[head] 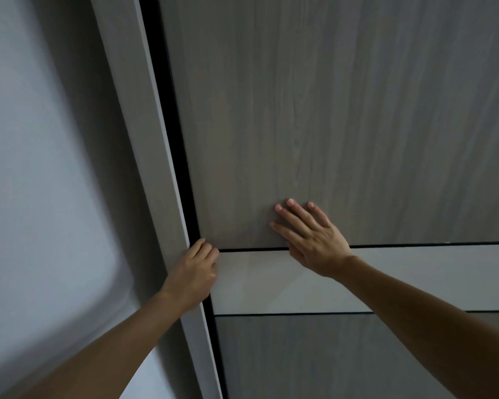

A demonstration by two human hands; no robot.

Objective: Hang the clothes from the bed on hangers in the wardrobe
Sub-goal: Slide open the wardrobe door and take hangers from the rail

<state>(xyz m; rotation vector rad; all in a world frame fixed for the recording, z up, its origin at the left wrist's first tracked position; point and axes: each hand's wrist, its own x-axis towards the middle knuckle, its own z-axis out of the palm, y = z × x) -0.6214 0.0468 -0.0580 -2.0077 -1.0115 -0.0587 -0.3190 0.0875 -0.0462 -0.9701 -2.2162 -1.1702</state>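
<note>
A grey wood-grain wardrobe door [314,110] fills most of the view, crossed by a pale horizontal band [401,277] between thin black grooves. My left hand [195,272] curls its fingers round the door's left edge, where a narrow dark gap [179,156] runs beside the pale frame. My right hand [311,234] lies flat on the door panel with straight, spread fingers, just above the band. No clothes, hangers or bed are in view.
A pale grey wardrobe frame post [139,145] stands left of the door. Beyond it is a plain light wall [35,168]. Below the band, a darker wood-grain panel [343,361] continues downwards.
</note>
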